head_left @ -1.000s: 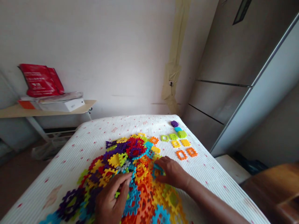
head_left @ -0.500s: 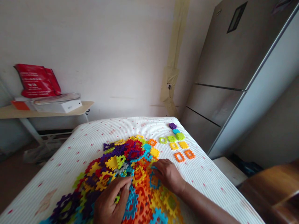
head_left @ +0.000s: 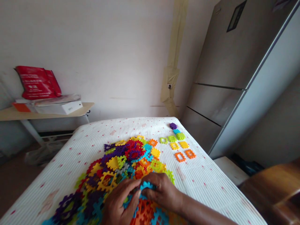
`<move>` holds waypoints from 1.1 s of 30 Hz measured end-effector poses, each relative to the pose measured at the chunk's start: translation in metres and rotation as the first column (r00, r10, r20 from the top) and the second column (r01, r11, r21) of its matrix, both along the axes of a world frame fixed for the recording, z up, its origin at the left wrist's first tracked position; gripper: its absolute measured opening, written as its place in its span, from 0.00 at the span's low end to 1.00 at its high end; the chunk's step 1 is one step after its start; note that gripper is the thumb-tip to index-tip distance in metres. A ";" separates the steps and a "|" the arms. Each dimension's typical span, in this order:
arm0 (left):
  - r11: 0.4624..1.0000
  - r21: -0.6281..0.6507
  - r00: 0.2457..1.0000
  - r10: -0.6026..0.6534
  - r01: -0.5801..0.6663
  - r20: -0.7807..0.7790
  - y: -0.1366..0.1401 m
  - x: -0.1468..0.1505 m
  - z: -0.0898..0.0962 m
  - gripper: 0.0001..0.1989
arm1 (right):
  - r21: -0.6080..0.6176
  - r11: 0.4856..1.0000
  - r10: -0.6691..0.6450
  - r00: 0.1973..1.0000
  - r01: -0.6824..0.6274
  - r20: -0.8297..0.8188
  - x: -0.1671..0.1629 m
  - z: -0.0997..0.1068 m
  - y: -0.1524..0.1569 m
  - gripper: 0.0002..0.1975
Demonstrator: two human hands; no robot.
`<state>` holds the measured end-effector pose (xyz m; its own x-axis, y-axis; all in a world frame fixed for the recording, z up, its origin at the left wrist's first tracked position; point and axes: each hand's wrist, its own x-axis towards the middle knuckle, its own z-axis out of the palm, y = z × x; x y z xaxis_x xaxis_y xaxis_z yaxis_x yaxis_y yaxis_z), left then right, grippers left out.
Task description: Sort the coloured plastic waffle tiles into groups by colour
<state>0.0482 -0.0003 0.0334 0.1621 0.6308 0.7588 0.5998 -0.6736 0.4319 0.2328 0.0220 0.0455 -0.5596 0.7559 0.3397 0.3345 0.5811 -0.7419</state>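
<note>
A blue toothed plastic tile (head_left: 147, 185), partly hidden by fingers, is held just above the near part of a heap of similar interlocking tiles. My right hand (head_left: 164, 190) is closed round its right side, the fingers curled over it. From the left, my left hand (head_left: 120, 201) pinches at the tile's left edge with thumb and forefinger; what else lies between those fingers is hidden. Beneath and around both hands lie orange tiles (head_left: 144, 210), another blue tile (head_left: 160, 217) and a yellow frame-shaped tile (head_left: 107, 182).
Sorted tiles stand at the right of the covered table (head_left: 201, 184): purple (head_left: 173, 126), green (head_left: 181, 136), yellow (head_left: 184, 144) and orange (head_left: 190, 153). A fridge (head_left: 217, 72) stands to the right. A side table (head_left: 86, 107) at left carries a red bag (head_left: 38, 82).
My right hand has moved left and nearer from the heap's right side, bringing a blue tile to my left hand. My left hand has shifted slightly right. Green and yellow tiles are uncovered.
</note>
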 end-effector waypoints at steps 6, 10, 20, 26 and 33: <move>0.998 -0.051 0.999 0.029 -0.027 0.039 0.001 0.001 -0.001 0.07 | -0.047 0.997 -0.068 0.997 0.066 -0.045 -0.001 -0.004 0.004 0.08; 0.998 -0.038 0.997 0.054 -0.052 0.056 0.002 0.000 0.002 0.06 | -0.105 0.990 -0.099 0.991 0.090 -0.085 -0.002 -0.001 0.002 0.09; 0.990 -0.056 0.991 0.130 -0.128 0.040 0.005 -0.004 0.001 0.07 | 0.067 0.935 -0.342 0.935 0.349 -0.095 0.028 -0.001 0.058 0.09; 0.989 -0.006 0.988 0.151 -0.150 0.024 0.009 -0.005 -0.005 0.08 | 0.176 0.887 -0.455 0.873 0.427 0.174 0.029 -0.018 0.118 0.16; 0.987 -0.040 0.988 0.154 -0.154 0.014 0.009 -0.005 -0.011 0.10 | 0.154 0.891 -0.452 0.799 0.427 0.397 0.004 -0.037 0.140 0.26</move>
<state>0.0427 0.0090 0.0223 0.0481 0.6760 0.7353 0.6876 -0.5564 0.4665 0.2368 0.1623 0.0089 -0.2677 0.9421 0.2018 0.8298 0.3319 -0.4487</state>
